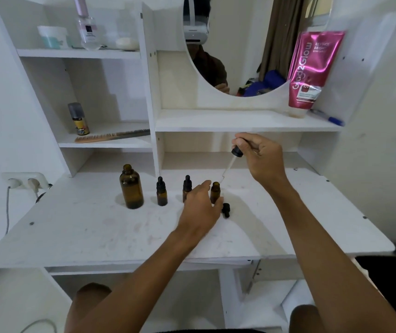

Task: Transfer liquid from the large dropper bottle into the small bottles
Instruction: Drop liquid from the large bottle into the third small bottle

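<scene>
The large amber bottle (131, 187) stands uncapped on the white desk (96, 227). To its right stand three small amber bottles: one capped (161, 192), a second capped one (187, 187) partly behind my left hand, and an uncapped one (215, 192). My left hand (200, 209) is curled beside the uncapped small bottle, fingers touching or almost touching it. My right hand (260, 156) pinches the large dropper (232, 162) by its black bulb, tilted, its glass tip just above and right of the open small bottle's mouth. A small black dropper cap (225, 209) lies on the desk.
A shelf unit rises behind the desk with a spray can (78, 118) and a comb (111, 136) on the left, jars and a clear bottle higher up, and a pink tube (311, 70) and blue pen (328, 118) beside the mirror. A wall socket (25, 180) sits far left.
</scene>
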